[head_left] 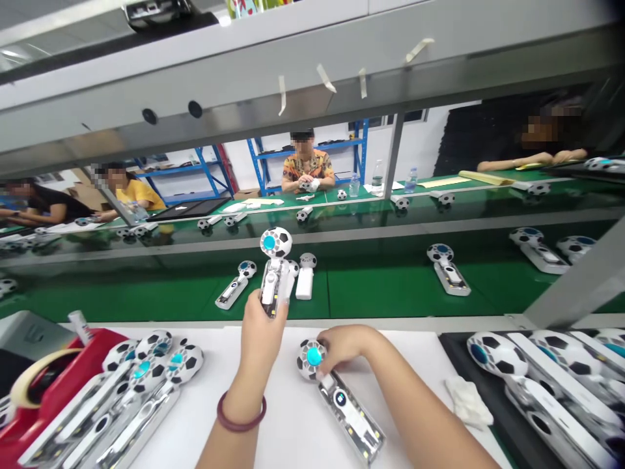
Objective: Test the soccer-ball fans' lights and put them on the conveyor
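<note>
Left hand (258,332): gripping the white handle of a handheld fan (273,270) with a football-patterned head; holding it upright above the bench edge, the blue hub facing the camera; a dark red bracelet (241,417) sitting on the wrist.
Right hand (342,345): resting on the white bench (293,423); fingers curling closed around the head of a second fan (336,397); that fan lying flat, its handle pointing toward the near right.
Left of bench: a cluster of fans (131,391) lying side by side; a red tape dispenser (49,384) sitting just beside them.
Right of bench: a black tray (456,352) holding more fans; a white cloth (469,400) lying against its edge.
Beyond bench: a green conveyor belt (381,290) carrying scattered fans; other people sitting at the far tables.
</note>
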{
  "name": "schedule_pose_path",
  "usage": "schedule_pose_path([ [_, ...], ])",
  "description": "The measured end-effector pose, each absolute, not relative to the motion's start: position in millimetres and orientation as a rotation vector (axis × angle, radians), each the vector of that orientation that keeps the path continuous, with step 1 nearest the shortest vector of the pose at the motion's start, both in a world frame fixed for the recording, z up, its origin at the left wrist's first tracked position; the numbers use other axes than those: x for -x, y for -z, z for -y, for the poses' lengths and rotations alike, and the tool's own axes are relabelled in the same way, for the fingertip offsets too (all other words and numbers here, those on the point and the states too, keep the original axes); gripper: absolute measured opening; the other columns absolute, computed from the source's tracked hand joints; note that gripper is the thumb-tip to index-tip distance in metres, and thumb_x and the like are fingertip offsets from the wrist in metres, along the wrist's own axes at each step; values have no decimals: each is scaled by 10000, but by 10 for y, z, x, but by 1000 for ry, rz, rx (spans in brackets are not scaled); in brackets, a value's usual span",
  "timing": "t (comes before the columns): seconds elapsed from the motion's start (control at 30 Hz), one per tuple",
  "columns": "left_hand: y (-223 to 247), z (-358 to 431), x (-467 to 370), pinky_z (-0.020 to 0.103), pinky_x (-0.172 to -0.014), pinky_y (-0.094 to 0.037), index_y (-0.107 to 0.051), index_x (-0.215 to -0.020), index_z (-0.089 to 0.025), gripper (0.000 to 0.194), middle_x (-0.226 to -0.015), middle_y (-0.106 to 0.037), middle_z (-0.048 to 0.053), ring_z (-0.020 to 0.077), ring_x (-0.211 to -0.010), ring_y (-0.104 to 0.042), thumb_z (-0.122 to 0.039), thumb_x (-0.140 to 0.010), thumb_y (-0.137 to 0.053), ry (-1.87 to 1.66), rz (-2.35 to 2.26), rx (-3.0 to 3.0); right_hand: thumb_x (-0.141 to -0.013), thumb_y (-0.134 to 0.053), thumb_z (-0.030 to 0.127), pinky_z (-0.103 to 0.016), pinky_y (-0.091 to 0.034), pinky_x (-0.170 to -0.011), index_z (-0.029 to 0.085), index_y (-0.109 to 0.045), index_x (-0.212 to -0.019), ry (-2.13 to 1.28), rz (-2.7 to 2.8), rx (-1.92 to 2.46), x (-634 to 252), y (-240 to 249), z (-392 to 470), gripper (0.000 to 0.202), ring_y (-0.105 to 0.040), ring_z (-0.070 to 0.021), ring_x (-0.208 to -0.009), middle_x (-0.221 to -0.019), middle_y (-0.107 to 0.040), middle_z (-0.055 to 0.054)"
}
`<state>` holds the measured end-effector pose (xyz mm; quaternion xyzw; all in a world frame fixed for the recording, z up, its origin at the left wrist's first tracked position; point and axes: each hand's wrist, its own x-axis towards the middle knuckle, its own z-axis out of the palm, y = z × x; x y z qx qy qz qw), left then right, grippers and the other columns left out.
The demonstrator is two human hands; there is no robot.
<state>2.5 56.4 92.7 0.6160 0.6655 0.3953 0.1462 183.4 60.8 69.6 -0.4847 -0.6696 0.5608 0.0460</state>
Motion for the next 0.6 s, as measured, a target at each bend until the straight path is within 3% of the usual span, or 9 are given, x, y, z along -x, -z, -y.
schedule_pose_path([
  [0.1,-889,-432,-88,387,-769,-436,-460,-1086,-144,401,-997,-562,117,275,-913,-539,-347,-749,-534,-1196,-1807,-1867,-731,-579,549,-338,-507,-735,189,-438,-1267,-1680,1824,1308,-1870,-699,-668,661,-599,-242,-971,-1107,-607,-109],
  [0.17,-837,-370,-167,390,-791,-430,-468,-1116,-144,442,-1051,-555,128,289,-962,-528,-324,-722,-557,-1105,-1658,-1977,-843,-398,578,-323,-495,-805,235,-309,-1337,-1595,1470,1095,-1873,-766,-698,608,-538,-209,-1099,-1256,-520,-89],
  [0.23,-808,-394,-223,366,-795,-429,-522,-1097,-184,408,-1047,-582,97,273,-942,-546,-322,-716,-574,-955,-1472,-2009,-856,-401,562,-334,-513,-776,209,-414,-1238,-1546,965,906,-1859,-838,-728,520,-579,-221,-1036,-1160,-580,-94],
  [0.3,-806,-559,-221,343,-824,-418,-585,-1016,-221,281,-1025,-608,66,254,-944,-554,-342,-771,-523,-897,-1408,-1940,-810,-521,522,-338,-537,-687,169,-527,-1050,-1521,524,828,-1860,-894,-752,427,-640,-232,-859,-925,-648,-80],
  [0.4,-788,-1043,-115,360,-890,-386,-593,-956,-189,254,-1061,-590,103,275,-1064,-505,-353,-851,-430,-948,-1583,-1751,-788,-532,532,-314,-540,-584,147,-561,-877,-1504,277,870,-1923,-948,-768,396,-647,-213,-677,-686,-619,-45],
  [0.47,-730,-1399,-31,380,-846,-423,-593,-918,-153,257,-995,-602,113,267,-1008,-540,-374,-852,-480,-847,-1637,-1622,-802,-458,574,-310,-532,-545,145,-563,-853,-1517,283,833,-1988,-972,-769,444,-639,-216,-638,-634,-607,-53],
  [0.6,-556,-1830,-32,357,-718,-506,-571,-997,-122,298,-941,-607,61,163,-799,-594,-384,-875,-501,-652,-1550,-1435,-781,-288,717,-326,-510,-487,165,-558,-910,-1524,338,699,-2078,-976,-786,628,-627,-231,-613,-641,-620,-75],
])
